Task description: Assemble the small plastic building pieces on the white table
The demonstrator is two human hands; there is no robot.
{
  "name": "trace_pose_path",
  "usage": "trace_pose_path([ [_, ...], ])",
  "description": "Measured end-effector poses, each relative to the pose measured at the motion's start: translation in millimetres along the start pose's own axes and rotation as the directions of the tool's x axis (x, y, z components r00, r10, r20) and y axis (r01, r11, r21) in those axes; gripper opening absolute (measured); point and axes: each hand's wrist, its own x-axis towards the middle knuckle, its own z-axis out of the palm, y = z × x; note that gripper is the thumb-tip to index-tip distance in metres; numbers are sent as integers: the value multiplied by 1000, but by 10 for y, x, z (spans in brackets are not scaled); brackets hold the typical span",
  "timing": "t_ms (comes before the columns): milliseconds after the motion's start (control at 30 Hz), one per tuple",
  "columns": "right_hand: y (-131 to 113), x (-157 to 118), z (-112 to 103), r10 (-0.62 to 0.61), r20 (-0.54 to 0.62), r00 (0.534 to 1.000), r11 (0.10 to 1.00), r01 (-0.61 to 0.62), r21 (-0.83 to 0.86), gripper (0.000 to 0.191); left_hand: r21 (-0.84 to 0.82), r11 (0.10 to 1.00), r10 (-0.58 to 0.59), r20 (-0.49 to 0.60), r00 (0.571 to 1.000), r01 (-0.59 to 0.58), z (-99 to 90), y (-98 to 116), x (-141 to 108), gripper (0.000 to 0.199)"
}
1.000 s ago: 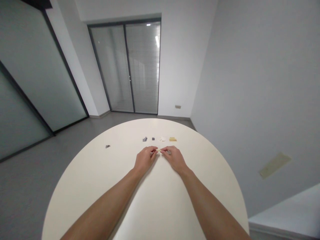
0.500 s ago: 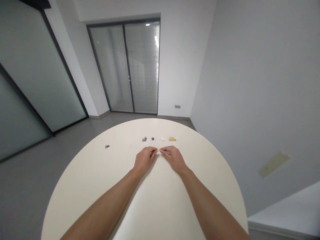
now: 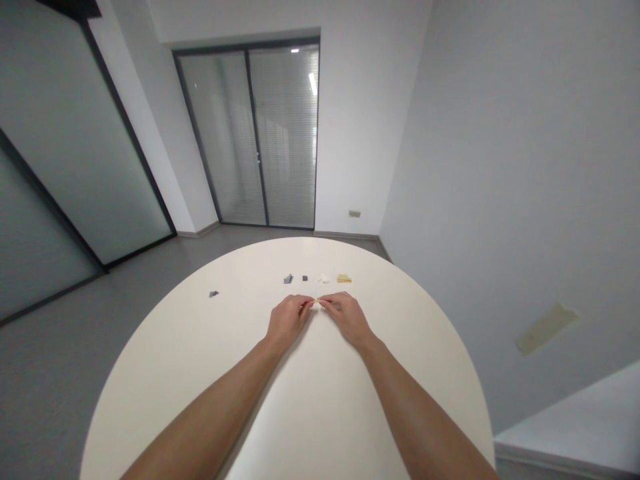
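My left hand (image 3: pixel 289 319) and my right hand (image 3: pixel 349 319) meet fingertip to fingertip over the middle of the white round table (image 3: pixel 320 400). Both pinch one tiny yellowish piece (image 3: pixel 316 301) between them; its shape is mostly hidden by the fingers. Just beyond the hands lies a row of small items: grey pieces (image 3: pixel 289 279), a dark square piece (image 3: pixel 305 278), white pieces (image 3: pixel 324 279) and a yellow group of pieces (image 3: pixel 344 279). Something grey shows under the fingers of my right hand, too small to make out.
Small dark grey pieces (image 3: pixel 214 294) lie apart at the left of the table. Past the table's curved far edge are a glass door (image 3: pixel 285 133) and white walls. A beige patch (image 3: pixel 547 329) is on the right wall.
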Motion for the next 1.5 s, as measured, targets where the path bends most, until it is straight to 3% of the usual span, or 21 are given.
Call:
trace_pose_path([
  [633, -24, -9, 6, 40, -35, 999, 999, -39, 14, 19, -25, 998, 54, -12, 998, -54, -14, 37, -17, 25],
  [967, -72, -8, -7, 31, -23, 999, 999, -30, 28, 20, -8, 984, 180, -69, 981, -181, 32, -15, -20, 20],
  [1500, -56, -2, 4, -10, -28, 1000, 999, 12, 44, 16, -14, 992, 121, -101, 988, -123, 12, 3, -15, 14],
])
